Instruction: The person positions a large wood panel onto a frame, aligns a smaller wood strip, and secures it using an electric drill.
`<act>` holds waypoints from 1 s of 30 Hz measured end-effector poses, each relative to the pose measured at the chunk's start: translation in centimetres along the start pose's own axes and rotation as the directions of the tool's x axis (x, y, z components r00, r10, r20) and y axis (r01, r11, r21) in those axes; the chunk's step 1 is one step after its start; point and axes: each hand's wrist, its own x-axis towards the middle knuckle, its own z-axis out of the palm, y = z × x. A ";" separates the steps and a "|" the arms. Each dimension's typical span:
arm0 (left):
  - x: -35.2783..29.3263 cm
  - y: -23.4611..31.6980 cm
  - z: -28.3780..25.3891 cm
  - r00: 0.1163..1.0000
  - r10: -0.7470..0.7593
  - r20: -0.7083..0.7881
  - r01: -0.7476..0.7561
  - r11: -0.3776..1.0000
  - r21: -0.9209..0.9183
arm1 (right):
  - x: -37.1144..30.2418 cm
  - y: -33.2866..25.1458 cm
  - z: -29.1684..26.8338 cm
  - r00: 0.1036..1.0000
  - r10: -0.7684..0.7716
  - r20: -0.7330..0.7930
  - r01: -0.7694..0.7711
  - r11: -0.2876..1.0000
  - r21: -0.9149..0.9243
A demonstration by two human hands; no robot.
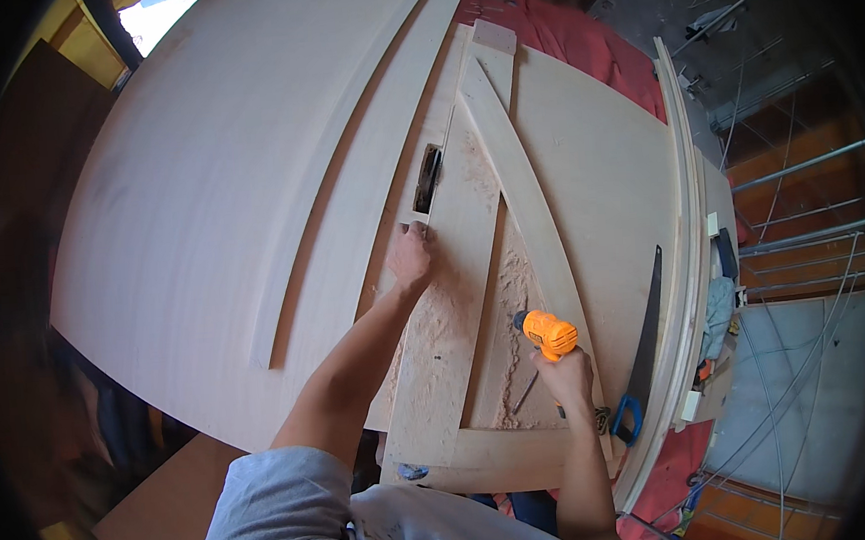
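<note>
My right hand (567, 375) grips an orange cordless drill (551, 333) by its handle, its black chuck pointing left over the sawdust. My left hand (411, 254) is closed, with its fingers bent down at the edge of a wide pale wooden board (457, 253). Whatever those fingers may hold is hidden. Just beyond them lies a long dark slot (428, 178) cut in the wood. A curved wooden piece (524, 185) runs across the frame to the right. Wood shavings (515, 274) lie between the frame parts, with a thin metal tool (525, 393) near the drill.
Two long wooden strips, one curved (312, 190) and one straighter (410, 121), lie left on the large pale panel (172, 203). A handsaw (648, 333) with a blue handle rests at right, beside long rails (693, 252). Red cloth (587, 43) shows at the far edge.
</note>
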 end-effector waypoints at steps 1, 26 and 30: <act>0.0 0.3 0.4 0.999 -0.046 0.027 0.046 0.999 0.015 | 0.0 -0.2 0.0 1.000 0.007 0.007 -0.006 0.999 -0.032; 1.8 0.9 -1.9 0.978 -0.045 0.203 0.049 0.999 -0.016 | 8.2 -6.6 -2.8 0.957 0.063 0.283 -0.010 0.982 -0.187; 1.8 -0.6 -2.2 0.975 -0.084 0.204 0.099 0.993 -0.064 | 7.7 -7.9 -3.0 0.951 0.077 0.300 0.005 0.965 -0.263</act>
